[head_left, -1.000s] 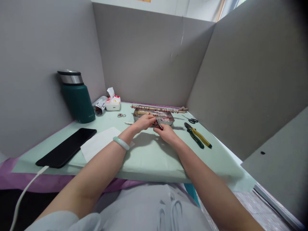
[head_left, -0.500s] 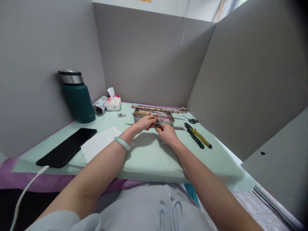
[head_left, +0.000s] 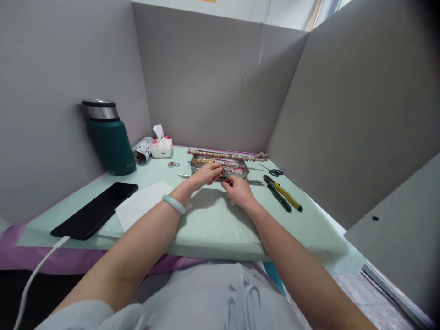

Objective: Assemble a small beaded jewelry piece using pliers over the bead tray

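Your two hands meet near the middle of the frame, over the pale green table and just on the near side of a metal tray. Your right hand has its fingers closed around a small, slim metal tool, which slants from your right fingers up and left toward your left fingertips. A bit of red shows at its lower end. Your left hand is curled with its fingers close together at the tool's upper end; you cannot tell from here whether they pinch something small.

The tray holds gold-coloured, red and pale little pieces, too small to make out. Sticks strung with beads run along its far side. Thin metal rods lie sideways behind your hands. Right of centre you have pliers with green and yellow handles, and above them black-handled scissors.

Left of the tray lie some small rings, with a tissue box and a crumpled packet beyond them. A green bottle stands at the left. At lower left, a phone with a white cable plugged in lies beside white paper.
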The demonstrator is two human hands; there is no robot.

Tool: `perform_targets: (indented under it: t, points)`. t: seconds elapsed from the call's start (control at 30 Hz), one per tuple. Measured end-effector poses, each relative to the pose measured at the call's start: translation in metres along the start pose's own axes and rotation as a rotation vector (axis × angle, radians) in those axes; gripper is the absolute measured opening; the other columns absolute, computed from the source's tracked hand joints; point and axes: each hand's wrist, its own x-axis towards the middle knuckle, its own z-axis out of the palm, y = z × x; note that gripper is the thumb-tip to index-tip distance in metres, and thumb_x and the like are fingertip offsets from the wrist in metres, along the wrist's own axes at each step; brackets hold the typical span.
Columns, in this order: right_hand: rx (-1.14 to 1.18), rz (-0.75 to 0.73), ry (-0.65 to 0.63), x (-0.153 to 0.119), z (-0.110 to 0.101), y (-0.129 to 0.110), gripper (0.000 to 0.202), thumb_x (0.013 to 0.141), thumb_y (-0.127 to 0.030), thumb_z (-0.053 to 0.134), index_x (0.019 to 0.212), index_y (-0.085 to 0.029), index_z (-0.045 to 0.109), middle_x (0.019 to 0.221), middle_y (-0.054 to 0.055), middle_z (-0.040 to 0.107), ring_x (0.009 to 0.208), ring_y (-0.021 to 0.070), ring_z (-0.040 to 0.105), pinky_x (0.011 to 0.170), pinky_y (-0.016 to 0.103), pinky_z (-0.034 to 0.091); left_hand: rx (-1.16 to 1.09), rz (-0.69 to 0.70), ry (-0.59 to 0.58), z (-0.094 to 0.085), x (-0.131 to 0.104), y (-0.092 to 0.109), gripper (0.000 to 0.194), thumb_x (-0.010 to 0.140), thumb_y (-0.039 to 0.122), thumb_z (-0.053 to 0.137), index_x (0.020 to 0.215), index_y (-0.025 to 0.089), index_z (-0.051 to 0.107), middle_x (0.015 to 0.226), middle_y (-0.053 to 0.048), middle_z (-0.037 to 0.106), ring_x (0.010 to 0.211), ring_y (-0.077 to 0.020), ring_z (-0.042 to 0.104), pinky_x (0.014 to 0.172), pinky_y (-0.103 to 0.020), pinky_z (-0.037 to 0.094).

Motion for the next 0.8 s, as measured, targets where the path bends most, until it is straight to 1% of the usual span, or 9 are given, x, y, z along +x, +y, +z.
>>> perform_targets:
  t: [0.27, 0.37, 0.5, 0.63, 0.8]
  points:
    - [-0.089, -0.014, 0.006, -0.002, 0.000, -0.001, 0.022, 0.081, -0.035, 0.047, 0.086, -0.020, 0.062, 0.075, 0.004, 0.066, 0.070, 0.0186, 0.058, 0.061, 0.026, 0.036, -0.081, -0.013, -0.015, -0.001, 0.000, -0.002, 0.016, 0.084, 0.025, 0.047, 0.070, 0.016, 0.047, 0.048, 0.007, 0.031, 0.039, -0.0037, 0.023, 0.037, -0.018, 0.017]
    - [-0.129, -0.010, 0.001, -0.002, -0.001, -0.002, 0.024, 0.082, -0.035, 0.046, 0.089, -0.019, 0.062, 0.077, 0.005, 0.066, 0.071, 0.0188, 0.059, 0.062, 0.026, 0.036, -0.159, -0.043, -0.036, -0.002, -0.001, 0.000, 0.017, 0.084, 0.027, 0.048, 0.072, 0.016, 0.046, 0.049, 0.008, 0.027, 0.038, -0.0030, 0.020, 0.038, -0.018, 0.015]
    - [-0.180, -0.027, 0.021, -0.004, -0.002, -0.004, 0.026, 0.085, -0.034, 0.044, 0.094, -0.019, 0.062, 0.083, 0.007, 0.067, 0.075, 0.0191, 0.059, 0.064, 0.026, 0.036, -0.280, -0.045, -0.083, -0.005, -0.002, -0.001, 0.017, 0.085, 0.028, 0.050, 0.073, 0.016, 0.045, 0.049, 0.009, 0.024, 0.038, -0.0025, 0.017, 0.037, -0.018, 0.010]
    - [-0.217, -0.063, 0.067, -0.005, -0.002, -0.004, 0.026, 0.086, -0.032, 0.041, 0.094, -0.018, 0.061, 0.088, 0.009, 0.066, 0.077, 0.0196, 0.059, 0.065, 0.027, 0.036, -0.361, -0.062, -0.127, -0.008, -0.001, -0.002, 0.017, 0.085, 0.030, 0.049, 0.074, 0.017, 0.045, 0.048, 0.009, 0.020, 0.037, -0.0027, 0.015, 0.036, -0.018, 0.009]
    - [-0.218, -0.085, 0.100, -0.005, -0.001, -0.003, 0.026, 0.087, -0.031, 0.040, 0.095, -0.017, 0.060, 0.088, 0.009, 0.065, 0.078, 0.0194, 0.058, 0.066, 0.027, 0.036, -0.425, -0.073, -0.178, -0.011, -0.002, -0.003, 0.018, 0.085, 0.031, 0.050, 0.074, 0.017, 0.045, 0.047, 0.010, 0.017, 0.036, -0.0031, 0.014, 0.036, -0.017, 0.010]
